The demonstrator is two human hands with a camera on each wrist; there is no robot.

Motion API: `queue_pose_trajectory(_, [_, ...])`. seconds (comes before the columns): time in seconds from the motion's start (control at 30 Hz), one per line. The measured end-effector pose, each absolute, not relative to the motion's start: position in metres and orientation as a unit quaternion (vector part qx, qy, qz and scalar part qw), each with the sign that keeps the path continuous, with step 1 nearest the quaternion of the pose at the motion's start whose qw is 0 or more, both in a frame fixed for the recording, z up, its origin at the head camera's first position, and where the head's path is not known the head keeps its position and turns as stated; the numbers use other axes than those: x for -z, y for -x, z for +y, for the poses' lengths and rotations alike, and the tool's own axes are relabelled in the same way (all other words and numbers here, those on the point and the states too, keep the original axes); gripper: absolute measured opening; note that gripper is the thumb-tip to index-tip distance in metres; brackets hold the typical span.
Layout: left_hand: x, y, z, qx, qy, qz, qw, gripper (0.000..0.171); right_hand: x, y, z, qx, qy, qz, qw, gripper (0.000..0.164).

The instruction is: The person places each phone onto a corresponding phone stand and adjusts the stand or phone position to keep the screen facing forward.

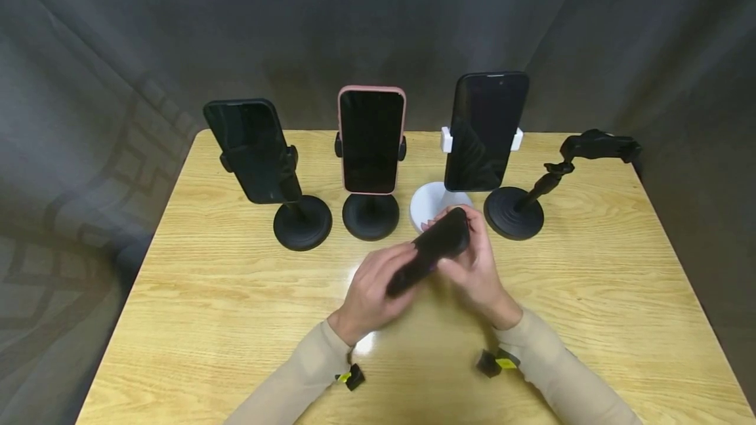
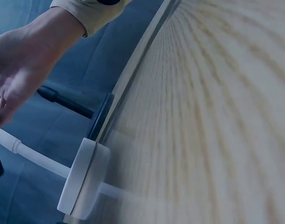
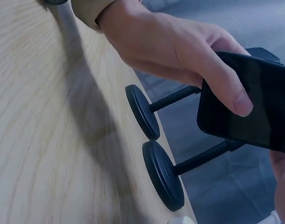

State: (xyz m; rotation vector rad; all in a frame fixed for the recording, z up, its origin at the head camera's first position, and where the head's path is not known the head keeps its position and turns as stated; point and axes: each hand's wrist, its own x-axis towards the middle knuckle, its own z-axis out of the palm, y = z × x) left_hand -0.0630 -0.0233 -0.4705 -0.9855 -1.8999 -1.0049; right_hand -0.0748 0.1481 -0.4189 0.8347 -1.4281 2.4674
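Observation:
A black phone (image 1: pixel 436 249) is held tilted between both hands above the table, its image slightly blurred. My left hand (image 1: pixel 373 290) grips its lower left end; in the right wrist view this hand (image 3: pixel 180 49) lays its thumb across the dark screen of the phone (image 3: pixel 254 109). At the upper right end my right hand (image 1: pixel 472 267) grips the phone, thumb on the near side. The left wrist view shows that right hand (image 2: pixel 21 65), with the phone's edge barely in frame. Just beyond stand a white round-based phone holder (image 1: pixel 434 205) and a black holder without a phone (image 1: pixel 516 214).
Phones sit in the other holders: a dark phone (image 1: pixel 254 153) at left, a pink-edged phone (image 1: pixel 372 143) in the middle, and a black phone (image 1: pixel 487 133) in white clamps. All stand along the back of the wooden table (image 1: pixel 195 320), before a grey curtain (image 1: pixel 378 18).

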Motion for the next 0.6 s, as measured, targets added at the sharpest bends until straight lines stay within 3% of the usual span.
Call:
queue_pose_trajectory(0.33, [0.465,0.072,-0.018,0.381,0.368,-0.699,0.481,0.023,0.416,0.073,0.145,-0.848,-0.261,-0.456,0.073,0.058])
queue_pose_trajectory(0.6, [0.445,0.076,-0.02,0.408,0.372,-0.657,0.513,0.012,0.419,0.072,0.146,-0.849,-0.249,-0.46,0.071,0.059])
